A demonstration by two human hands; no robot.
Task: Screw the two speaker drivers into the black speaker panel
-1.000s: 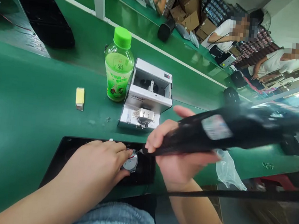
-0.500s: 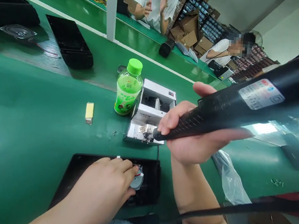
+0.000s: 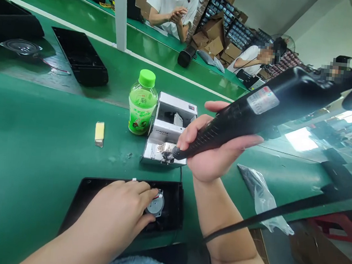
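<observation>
My right hand (image 3: 214,151) is closed around a black electric screwdriver (image 3: 241,121) with a pale label. The tool slants down to the left, and its tip meets the front of a silver screw feeder (image 3: 168,133); whether a screw is on the tip cannot be made out. Below the feeder lies a black plastic housing (image 3: 172,205), open side up. My left hand (image 3: 123,205) reaches into it, thumb and fingers closed on the round metal back of a speaker (image 3: 156,205). The hand hides part of the speaker and much of the housing.
A green-capped bottle (image 3: 143,102) stands against the feeder's left side. Left of it lies a small yellow block (image 3: 99,132). Another housing (image 3: 80,56) and speaker (image 3: 21,47) lie at upper left. A plastic bag (image 3: 262,197) is at right. People sit across the bench.
The view has shifted slightly, so the bench items sit further left. The screwdriver tip stays at the feeder and my left hand stays on the speaker. The person opposite has brought their hands together.
</observation>
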